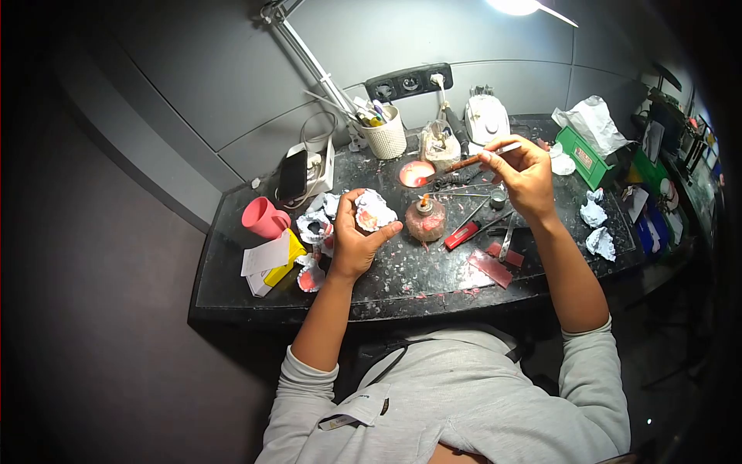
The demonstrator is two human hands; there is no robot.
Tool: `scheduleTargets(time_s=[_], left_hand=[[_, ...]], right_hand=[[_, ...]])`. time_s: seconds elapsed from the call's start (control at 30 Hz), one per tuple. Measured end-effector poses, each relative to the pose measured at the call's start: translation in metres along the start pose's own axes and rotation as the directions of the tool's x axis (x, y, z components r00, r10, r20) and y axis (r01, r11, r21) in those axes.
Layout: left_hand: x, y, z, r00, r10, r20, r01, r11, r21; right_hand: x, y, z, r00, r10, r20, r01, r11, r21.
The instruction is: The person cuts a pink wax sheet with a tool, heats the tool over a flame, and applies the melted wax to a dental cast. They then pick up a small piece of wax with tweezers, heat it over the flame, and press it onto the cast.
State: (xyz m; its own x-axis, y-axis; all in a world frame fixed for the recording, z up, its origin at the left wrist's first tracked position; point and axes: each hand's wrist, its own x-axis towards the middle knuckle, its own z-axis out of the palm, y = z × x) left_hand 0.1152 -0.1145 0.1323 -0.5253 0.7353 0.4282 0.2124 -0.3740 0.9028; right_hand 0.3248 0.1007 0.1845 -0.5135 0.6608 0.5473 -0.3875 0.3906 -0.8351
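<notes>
My left hand (354,249) is closed around a white plaster dental cast (374,207) with pink wax on it, raised over the table's left half. In my right hand (529,184) a wax knife (465,162) with a brown handle is pinched between thumb and fingers. Its tip points left and overlaps a round dish of pink wax (413,172). Between my hands stands a glass spirit burner (426,224) with an orange top. More white plaster pieces (313,227), some with pink wax, lie left of my left hand.
A red lighter (462,235) and pink wax sheets (490,268) lie right of the burner. Behind are a pen cup (385,141) and a lamp arm (305,58). A pink mug (264,219) and yellow box (287,259) stand left; a green box (581,157) stands right.
</notes>
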Motion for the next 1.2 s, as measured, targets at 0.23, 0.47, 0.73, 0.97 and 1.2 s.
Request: scheduleTargets(time_s=[0.23,0.47,0.73,0.97,1.2], left_hand=[[-0.001,-0.005,-0.005,0.998,-0.056,0.008,0.056,0.998,0.018],[-0.002,0.006,0.0,0.976,-0.051,0.21,0.087,0.981,-0.17],[-0.004,0.006,0.004,0.983,-0.03,0.18,0.055,0.989,-0.135],[-0.005,-0.001,0.003,0.993,0.043,0.11,-0.036,0.997,-0.072],[-0.007,0.004,0.007,0.993,0.072,0.096,-0.082,0.991,0.109]], right_hand=[[0.003,0.005,-0.005,1.0,0.015,-0.011,-0.014,0.995,0.1],[0.004,0.007,-0.008,0.994,0.094,0.062,-0.1,0.991,0.092],[0.003,0.007,-0.007,0.994,0.095,0.062,-0.1,0.991,0.084],[-0.001,0.003,-0.002,0.997,0.028,0.071,-0.036,0.993,0.114],[-0.017,-0.005,0.022,0.989,-0.041,0.146,0.019,0.989,0.149]])
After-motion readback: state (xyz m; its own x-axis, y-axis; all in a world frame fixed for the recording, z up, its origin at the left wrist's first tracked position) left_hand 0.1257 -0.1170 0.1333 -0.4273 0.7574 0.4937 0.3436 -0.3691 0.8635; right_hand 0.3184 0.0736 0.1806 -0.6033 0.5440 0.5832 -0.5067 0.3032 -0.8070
